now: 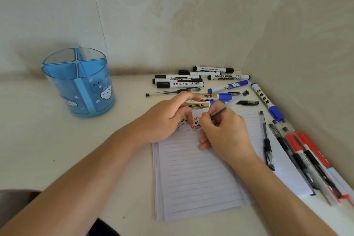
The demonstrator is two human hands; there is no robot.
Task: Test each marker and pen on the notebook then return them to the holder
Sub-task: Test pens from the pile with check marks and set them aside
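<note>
A lined notebook (199,174) lies open on the table, with small black and red check marks near its top. My right hand (224,132) grips a clear gel pen (229,104), tip down on the page by the marks. My left hand (168,119) rests on the notebook's top left, fingers curled; what they hold cannot be told, though a gold and blue marker (199,104) lies just beyond them. The blue translucent holder (80,82), split into compartments, stands empty at the left.
Several black-capped and blue-capped markers (180,82) lie at the back by the wall. Several gel pens, black and red (298,151), lie along the right wall. One black pen (267,140) lies on the notebook's right page. Walls close the back and right.
</note>
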